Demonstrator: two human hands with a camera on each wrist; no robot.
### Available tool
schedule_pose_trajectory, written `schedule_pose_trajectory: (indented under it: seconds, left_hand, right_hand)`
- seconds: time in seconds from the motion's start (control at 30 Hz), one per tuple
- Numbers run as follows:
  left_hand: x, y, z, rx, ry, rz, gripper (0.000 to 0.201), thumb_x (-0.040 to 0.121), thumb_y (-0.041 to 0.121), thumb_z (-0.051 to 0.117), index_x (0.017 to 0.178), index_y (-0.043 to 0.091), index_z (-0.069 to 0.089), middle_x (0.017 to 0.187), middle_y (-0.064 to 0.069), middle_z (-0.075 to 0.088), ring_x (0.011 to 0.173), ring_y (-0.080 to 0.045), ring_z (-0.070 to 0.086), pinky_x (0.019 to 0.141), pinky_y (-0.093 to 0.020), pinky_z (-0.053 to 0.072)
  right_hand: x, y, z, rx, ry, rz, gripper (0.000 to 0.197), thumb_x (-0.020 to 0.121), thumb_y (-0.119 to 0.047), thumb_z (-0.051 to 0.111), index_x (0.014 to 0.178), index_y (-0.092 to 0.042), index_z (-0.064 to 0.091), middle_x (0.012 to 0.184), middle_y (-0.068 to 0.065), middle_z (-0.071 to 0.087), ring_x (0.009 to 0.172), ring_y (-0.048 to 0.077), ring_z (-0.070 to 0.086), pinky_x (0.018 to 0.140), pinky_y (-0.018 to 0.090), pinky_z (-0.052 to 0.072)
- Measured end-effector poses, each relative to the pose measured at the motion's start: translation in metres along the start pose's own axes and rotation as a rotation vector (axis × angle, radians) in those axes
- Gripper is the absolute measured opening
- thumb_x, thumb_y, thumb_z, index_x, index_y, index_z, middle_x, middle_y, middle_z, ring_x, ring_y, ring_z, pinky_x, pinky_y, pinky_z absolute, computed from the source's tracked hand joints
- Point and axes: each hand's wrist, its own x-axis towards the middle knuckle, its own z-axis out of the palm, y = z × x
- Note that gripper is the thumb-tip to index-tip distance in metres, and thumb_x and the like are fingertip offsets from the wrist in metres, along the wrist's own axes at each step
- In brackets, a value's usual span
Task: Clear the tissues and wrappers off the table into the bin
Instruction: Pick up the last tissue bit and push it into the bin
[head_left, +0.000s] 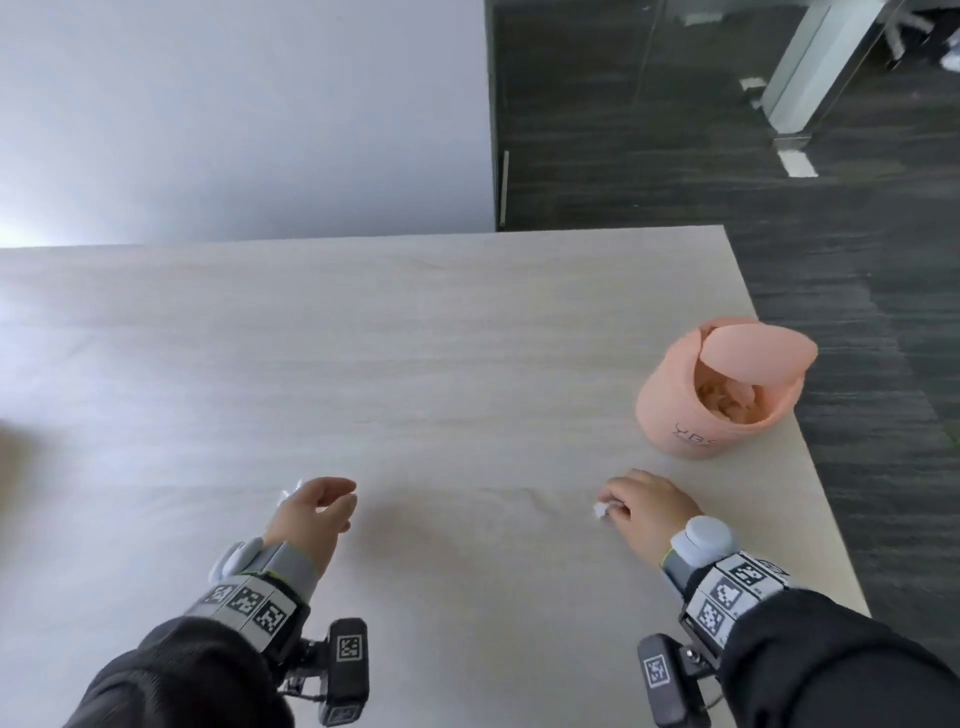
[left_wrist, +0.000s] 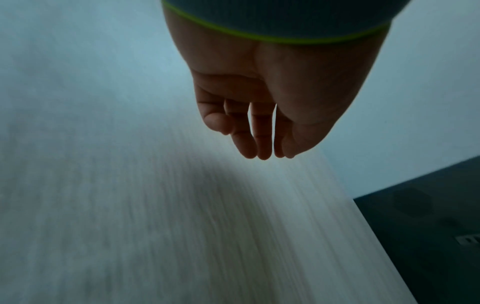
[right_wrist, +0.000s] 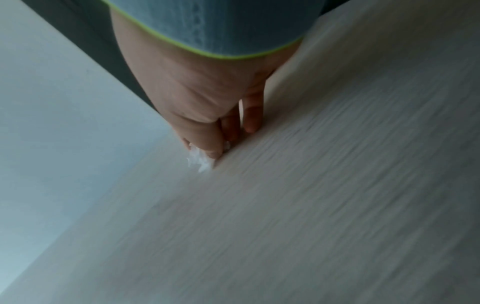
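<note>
My right hand rests low on the pale wooden table and pinches a small crumpled white tissue between thumb and fingers. The right wrist view shows that tissue poking out under the thumb of the hand, touching the tabletop. My left hand hovers over the table with relaxed fingers and holds nothing; its fingers hang loose in the left wrist view. A second white tissue peeks out from behind the left hand's back. The pink bin stands beyond the right hand.
The bin's swing lid is tilted and paper scraps show inside. The bin stands close to the table's right edge, with dark carpet floor beyond. A light wall rises behind the table's far edge.
</note>
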Motion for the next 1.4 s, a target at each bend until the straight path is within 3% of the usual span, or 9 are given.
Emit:
schedule_pose_trajectory:
  seconds: [0.23, 0.53, 0.67, 0.77, 0.93, 1.03, 1.17, 1.3, 1.4]
  left_hand:
    - [0.02, -0.054, -0.052, 0.125, 0.105, -0.055, 0.013, 0.086, 0.018, 0.064, 0.096, 0.025, 0.068, 0.095, 0.002, 0.068, 0.079, -0.019, 0.063, 0.062, -0.029, 0.044]
    - [0.06, -0.069, -0.076, 0.39, -0.127, 0.222, 0.047, 0.083, 0.033, 0.069, 0.128, 0.039, 0.056, 0.121, 0.014, 0.047, 0.077, 0.0, 0.06, 0.08, -0.028, 0.055]
    - [0.067, -0.058, -0.067, 0.511, -0.219, 0.261, 0.021, 0.084, 0.034, 0.066, 0.104, 0.036, 0.071, 0.105, 0.014, 0.054, 0.088, -0.011, 0.062, 0.078, -0.024, 0.048]
    - [0.061, -0.045, -0.062, 0.303, -0.209, 0.188, 0.007, 0.083, 0.03, 0.07, 0.088, 0.031, 0.074, 0.089, 0.014, 0.068, 0.078, -0.01, 0.066, 0.064, -0.017, 0.049]
    - [0.031, 0.003, -0.053, -0.526, -0.341, -0.031, 0.008, 0.083, 0.005, 0.073, 0.084, 0.013, 0.07, 0.078, -0.004, 0.072, 0.072, -0.016, 0.073, 0.061, -0.031, 0.061]
    - [0.018, 0.025, -0.045, -0.608, -0.396, -0.011, 0.012, 0.082, 0.003, 0.073, 0.082, 0.014, 0.068, 0.076, -0.006, 0.074, 0.073, -0.017, 0.074, 0.056, -0.028, 0.056]
    - [-0.001, 0.05, -0.02, -0.637, -0.458, -0.007, 0.017, 0.081, -0.003, 0.072, 0.078, 0.014, 0.069, 0.073, -0.005, 0.071, 0.071, -0.017, 0.072, 0.052, -0.027, 0.054]
    - [-0.024, 0.078, 0.017, -0.629, -0.545, 0.022, 0.018, 0.08, -0.003, 0.072, 0.075, 0.013, 0.071, 0.074, -0.007, 0.071, 0.073, -0.02, 0.072, 0.054, -0.029, 0.056]
    - [-0.044, 0.102, 0.055, -0.551, -0.601, 0.053, 0.014, 0.082, -0.003, 0.071, 0.079, 0.011, 0.068, 0.076, -0.01, 0.071, 0.074, -0.023, 0.073, 0.053, -0.03, 0.055]
  right_hand:
    - [0.027, -0.113, 0.036, 0.159, -0.078, -0.12, 0.006, 0.085, -0.024, 0.065, 0.086, -0.022, 0.07, 0.072, -0.017, 0.051, 0.074, 0.006, 0.048, 0.062, 0.006, 0.031]
    - [0.052, -0.221, 0.073, 0.217, -0.14, -0.105, 0.011, 0.081, -0.026, 0.07, 0.074, -0.035, 0.067, 0.087, -0.008, 0.062, 0.083, 0.013, 0.057, 0.074, 0.025, 0.041]
    - [0.049, -0.24, 0.077, 0.268, -0.125, -0.069, 0.027, 0.079, -0.027, 0.072, 0.063, -0.043, 0.058, 0.086, -0.009, 0.063, 0.08, 0.009, 0.057, 0.068, 0.016, 0.039]
    - [0.041, -0.253, 0.072, 0.418, -0.081, -0.043, 0.02, 0.08, -0.024, 0.073, 0.067, -0.037, 0.065, 0.074, -0.013, 0.061, 0.066, -0.002, 0.055, 0.059, 0.008, 0.036]
    - [0.031, -0.266, 0.048, 0.89, 0.038, 0.057, 0.008, 0.081, -0.011, 0.073, 0.078, -0.019, 0.072, 0.079, -0.006, 0.068, 0.065, 0.009, 0.058, 0.064, 0.026, 0.051]
    - [0.025, -0.26, 0.032, 1.088, 0.055, 0.061, 0.017, 0.081, -0.005, 0.072, 0.071, -0.02, 0.071, 0.097, -0.005, 0.073, 0.078, 0.014, 0.065, 0.066, 0.033, 0.055]
    - [0.008, -0.23, 0.012, 1.146, 0.099, 0.043, 0.018, 0.08, -0.005, 0.073, 0.074, -0.021, 0.068, 0.073, -0.001, 0.068, 0.069, 0.016, 0.063, 0.059, 0.033, 0.052]
    - [-0.017, -0.186, -0.008, 1.185, 0.143, 0.038, 0.025, 0.083, -0.002, 0.068, 0.098, -0.023, 0.066, 0.079, 0.0, 0.065, 0.065, 0.016, 0.062, 0.054, 0.031, 0.049]
    - [-0.037, -0.145, -0.021, 1.241, 0.152, 0.042, 0.024, 0.087, -0.002, 0.063, 0.093, -0.024, 0.072, 0.075, -0.001, 0.061, 0.059, 0.017, 0.057, 0.049, 0.03, 0.045]
